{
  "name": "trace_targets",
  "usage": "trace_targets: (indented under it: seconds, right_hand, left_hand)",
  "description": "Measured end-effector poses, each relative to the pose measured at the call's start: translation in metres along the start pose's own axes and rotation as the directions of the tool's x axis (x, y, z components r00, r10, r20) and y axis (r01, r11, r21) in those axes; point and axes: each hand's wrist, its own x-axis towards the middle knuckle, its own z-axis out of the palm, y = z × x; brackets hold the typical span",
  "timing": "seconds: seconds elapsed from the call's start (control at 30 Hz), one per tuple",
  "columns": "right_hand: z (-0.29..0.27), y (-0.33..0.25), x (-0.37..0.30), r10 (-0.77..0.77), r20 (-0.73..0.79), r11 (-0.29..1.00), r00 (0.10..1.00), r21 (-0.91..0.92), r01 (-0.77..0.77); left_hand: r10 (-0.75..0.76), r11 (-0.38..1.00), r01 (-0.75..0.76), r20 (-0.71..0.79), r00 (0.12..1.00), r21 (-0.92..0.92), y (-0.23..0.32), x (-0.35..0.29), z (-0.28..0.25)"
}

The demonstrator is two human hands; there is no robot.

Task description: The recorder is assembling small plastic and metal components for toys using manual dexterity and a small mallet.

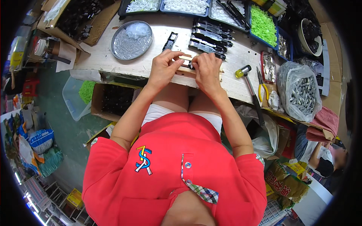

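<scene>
At the front edge of the white workbench (166, 77), my left hand (163, 68) is closed in a pinch at the left end of a small pale yellow strip (185, 58). My right hand (207, 71) has its fingers bent and pressed together over a dark part beside the strip; the fingertips hide most of it. Under both hands lies a narrow wooden piece. Beyond my left hand rests a single black slotted part (170, 40). A row of similar black and silver parts (211, 36) lies just beyond my right hand.
A round metal dish (131, 48) holds small clear pieces. Trays of white pieces and a tray of green pieces (263, 25) line the back. On the right are a hammer (253, 88), yellow-handled pliers (263, 89) and a bag of grey metal parts (302, 94). Another person sits at far right.
</scene>
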Motion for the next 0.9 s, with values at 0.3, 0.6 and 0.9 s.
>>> trace_targets:
  seconds: [0.3, 0.6, 0.9]
  right_hand:
    - [0.004, 0.004, -0.004, -0.032, 0.016, 0.996, 0.999, -0.082, 0.033]
    - [0.003, 0.004, -0.005, -0.068, -0.010, 0.979, 0.998, -0.192, 0.065]
    - [0.003, 0.005, -0.007, -0.044, -0.051, 0.989, 0.998, -0.144, 0.036]
  left_hand:
    - [0.021, 0.983, -0.032, 0.062, 0.998, 0.178, -0.007, 0.006, 0.003]
    - [0.039, 0.957, -0.068, 0.107, 0.993, 0.282, -0.008, 0.010, 0.002]
    - [0.035, 0.943, -0.079, 0.141, 0.989, 0.323, -0.007, 0.012, 0.002]
